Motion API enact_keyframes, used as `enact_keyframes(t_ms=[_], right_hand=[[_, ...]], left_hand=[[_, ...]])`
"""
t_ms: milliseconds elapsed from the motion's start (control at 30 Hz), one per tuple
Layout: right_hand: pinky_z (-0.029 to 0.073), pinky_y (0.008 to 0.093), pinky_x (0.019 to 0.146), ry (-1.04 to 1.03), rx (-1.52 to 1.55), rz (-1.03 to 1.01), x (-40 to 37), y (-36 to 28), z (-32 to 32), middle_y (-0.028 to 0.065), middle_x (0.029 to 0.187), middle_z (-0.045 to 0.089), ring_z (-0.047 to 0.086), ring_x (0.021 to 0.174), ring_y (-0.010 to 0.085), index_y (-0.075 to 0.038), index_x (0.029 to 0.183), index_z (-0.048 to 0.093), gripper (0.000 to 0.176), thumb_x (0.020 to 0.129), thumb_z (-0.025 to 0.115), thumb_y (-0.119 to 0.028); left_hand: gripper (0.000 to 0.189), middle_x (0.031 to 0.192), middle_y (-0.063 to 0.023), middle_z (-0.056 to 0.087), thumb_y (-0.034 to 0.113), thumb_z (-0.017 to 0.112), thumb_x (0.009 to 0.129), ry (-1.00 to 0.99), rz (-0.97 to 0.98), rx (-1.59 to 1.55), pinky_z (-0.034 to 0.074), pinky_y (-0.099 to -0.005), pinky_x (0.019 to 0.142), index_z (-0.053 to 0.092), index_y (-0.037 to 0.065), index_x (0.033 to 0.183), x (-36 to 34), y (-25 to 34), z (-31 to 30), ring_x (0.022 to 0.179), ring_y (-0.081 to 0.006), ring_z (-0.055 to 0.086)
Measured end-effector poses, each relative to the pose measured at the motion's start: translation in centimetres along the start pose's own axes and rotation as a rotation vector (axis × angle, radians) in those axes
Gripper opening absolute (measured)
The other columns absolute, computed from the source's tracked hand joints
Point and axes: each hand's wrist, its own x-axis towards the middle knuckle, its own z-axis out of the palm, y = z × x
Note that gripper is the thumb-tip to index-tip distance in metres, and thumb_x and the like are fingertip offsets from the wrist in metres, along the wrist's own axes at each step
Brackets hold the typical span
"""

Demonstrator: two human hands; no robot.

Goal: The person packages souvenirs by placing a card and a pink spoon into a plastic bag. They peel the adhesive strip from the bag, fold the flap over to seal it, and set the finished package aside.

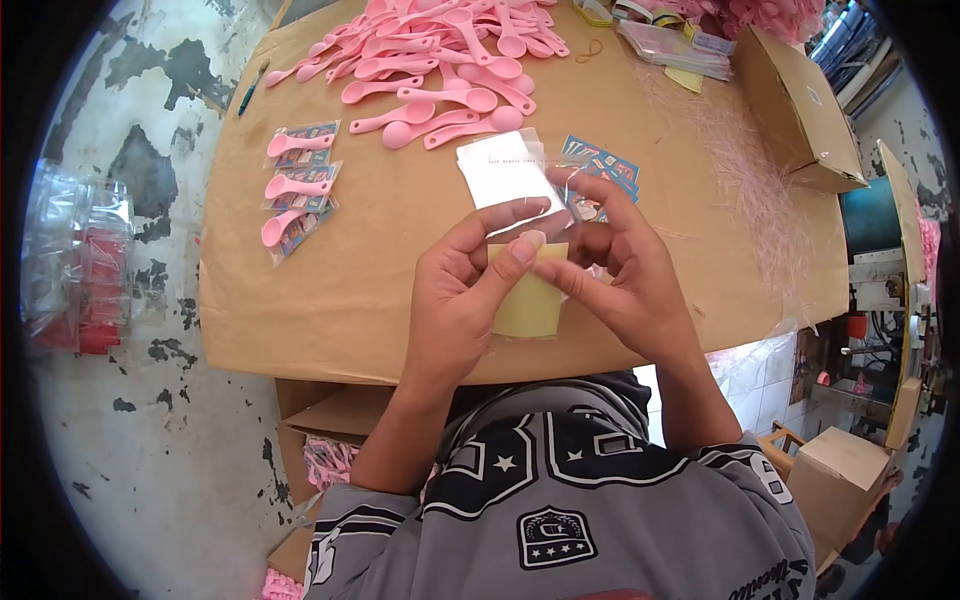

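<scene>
Both hands are at a clear plastic bag [530, 300] with a pale yellow piece in or behind its lower part, near the table's front edge. My left hand [455, 275] is closed on the bag's left side, thumb across its upper edge. From the right, my right hand [630, 265] pinches the top corner of the clear film between bent fingers. Just beyond lies a stack of white sheets or bags [495, 180]. Blue printed cards [603, 165] are fanned out behind my right hand, which partly hides them.
A heap of pink spoons [450, 75] covers the back of the brown table [330, 320]. Several bagged spoons with cards [298, 188] lie at left, near a pen [252, 90]. Clear packets [675, 50], a cardboard box [800, 110] and plastic shreds [750, 210] are at right.
</scene>
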Motion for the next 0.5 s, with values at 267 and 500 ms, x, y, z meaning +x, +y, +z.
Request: enact_keyframes(t_ms=[267, 500], right_hand=[[0.052, 0.0414, 0.088, 0.443, -0.678, -0.609, 1.1, 0.5, -1.0, 0.0127, 0.122, 0.068, 0.061, 0.108, 0.0324, -0.007, 0.115, 0.074, 0.033, 0.083, 0.081, -0.003], [0.051, 0.0431, 0.091, 0.499, -0.863, -0.756, 2.0, 0.4, 0.0, 0.01, 0.123, 0.068, 0.061, 0.11, 0.0332, -0.007, 0.111, 0.075, 0.033, 0.078, 0.081, -0.003]], left_hand=[[0.058, 0.117, -0.0196, 0.078, 0.011, 0.064, 0.107, 0.051, 0.041, 0.112, 0.055, -0.0221, 0.086, 0.043, 0.005, 0.161, -0.5, -0.2, 1.7, 0.11, -0.0123, 0.071], [0.063, 0.103, -0.0017, 0.076, 0.001, 0.067, 0.103, 0.052, 0.135, 0.413, 0.031, -0.0145, 0.059, 0.043, 0.004, 0.162, -0.9, -1.8, 1.8, 0.071, 0.0046, 0.046]])
